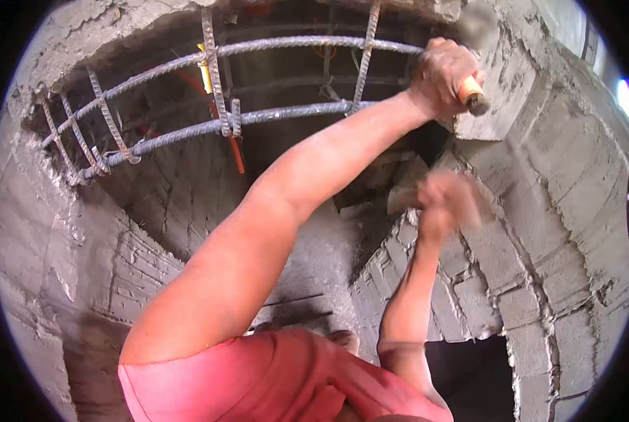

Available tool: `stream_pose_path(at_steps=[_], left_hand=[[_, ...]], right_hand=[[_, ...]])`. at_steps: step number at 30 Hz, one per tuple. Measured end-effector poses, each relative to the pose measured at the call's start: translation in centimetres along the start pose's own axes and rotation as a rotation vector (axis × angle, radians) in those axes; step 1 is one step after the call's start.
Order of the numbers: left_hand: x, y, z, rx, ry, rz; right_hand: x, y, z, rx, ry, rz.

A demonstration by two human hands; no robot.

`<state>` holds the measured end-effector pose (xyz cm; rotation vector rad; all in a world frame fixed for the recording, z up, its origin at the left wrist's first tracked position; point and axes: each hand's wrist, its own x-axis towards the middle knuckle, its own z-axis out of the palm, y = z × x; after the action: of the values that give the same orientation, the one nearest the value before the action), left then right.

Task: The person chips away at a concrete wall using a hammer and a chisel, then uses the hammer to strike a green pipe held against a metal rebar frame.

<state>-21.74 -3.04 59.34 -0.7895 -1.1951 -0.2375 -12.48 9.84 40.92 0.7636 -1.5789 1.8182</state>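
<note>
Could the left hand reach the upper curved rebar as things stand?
Probably yes: the left hand is raised right beside the end of the upper rebar, with nothing between them, though it is closed on an orange handle.

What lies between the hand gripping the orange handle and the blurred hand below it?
In the head view, the left hand on the orange handle and the right hand are parted by a dark gap beside a concrete block.
</note>
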Motion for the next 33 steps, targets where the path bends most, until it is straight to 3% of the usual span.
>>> stream_pose_path(at_steps=[1,4,5,6,7,9,10,12,14,16,19,20,21,22,23,25,26,28,31,32,33], left_hand=[[-0.1,0.1,0.0,0.120,-0.054,0.034],[0.4,0.1,0.1,0.045,-0.075,0.031],[-0.1,0.6,0.1,0.043,-0.084,0.011],[0.4,0.0,0.3,0.042,-0.054,0.020],[0.1,0.1,0.5,0.032,-0.032,0.005],[0.0,0.3,0.5,0.030,-0.028,-0.005],[0.0,0.2,0.5,0.030,-0.017,-0.008],[-0.1,0.4,0.5,0.028,-0.013,0.002],[0.2,0.0,0.5,0.016,-0.034,0.048],[1.5,-1.1,1.4,0.014,-0.044,0.104],[-0.2,-0.1,0.4,0.075,-0.105,0.051],[0.1,0.0,0.2,0.039,-0.084,0.020],[-0.1,0.1,0.4,0.043,-0.079,0.020],[0.0,-0.1,0.5,0.048,-0.069,0.034],[0.0,-0.6,0.3,0.054,-0.071,0.039],[-0.2,-0.2,0.7,0.050,-0.047,0.021],[0.3,-0.5,0.8,0.061,-0.032,0.036],[0.0,0.1,0.9,0.089,-0.052,0.041],[-0.2,0.9,0.5,0.056,-0.090,-0.026],[0.4,0.6,0.5,0.056,-0.102,-0.020],[0.4,0.7,0.3,0.062,-0.107,-0.021]], right_hand=[[1.4,0.4,1.0,0.790,-0.217,0.108],[0.8,-3.2,-2.2,1.039,-0.192,0.007],[1.3,-4.8,-4.7,0.994,-0.165,-0.109],[1.8,-9.1,-5.9,0.826,0.037,-0.238],[2.5,-10.5,-9.1,0.955,0.024,-0.406],[2.6,-15.2,-12.8,0.926,0.292,-0.631],[2.7,-14.9,-14.1,0.949,0.155,-0.824],[-0.7,-8.6,-7.6,1.739,0.392,-0.311],[0.9,-0.2,0.6,0.346,-0.074,0.217],[2.9,-2.5,0.8,0.539,-0.087,0.043],[2.3,-8.5,-3.8,0.840,0.118,-0.341],[3.1,-11.4,-6.8,0.554,0.150,-0.530],[3.2,-14.6,-7.7,1.005,0.118,-0.612],[2.1,-14.1,-11.1,1.188,0.242,-0.681],[2.6,-11.8,-10.8,1.197,0.241,-0.681],[2.5,-5.0,-8.7,0.385,0.152,-0.967],[2.7,-2.8,-5.9,0.395,0.145,-0.988],[0.4,-1.7,0.1,0.587,-0.158,0.274],[0.5,-5.8,-3.9,0.423,0.118,0.028],[2.3,-7.4,-7.4,0.574,-0.085,-0.374],[2.6,-11.3,-8.8,0.669,0.136,-0.416]])
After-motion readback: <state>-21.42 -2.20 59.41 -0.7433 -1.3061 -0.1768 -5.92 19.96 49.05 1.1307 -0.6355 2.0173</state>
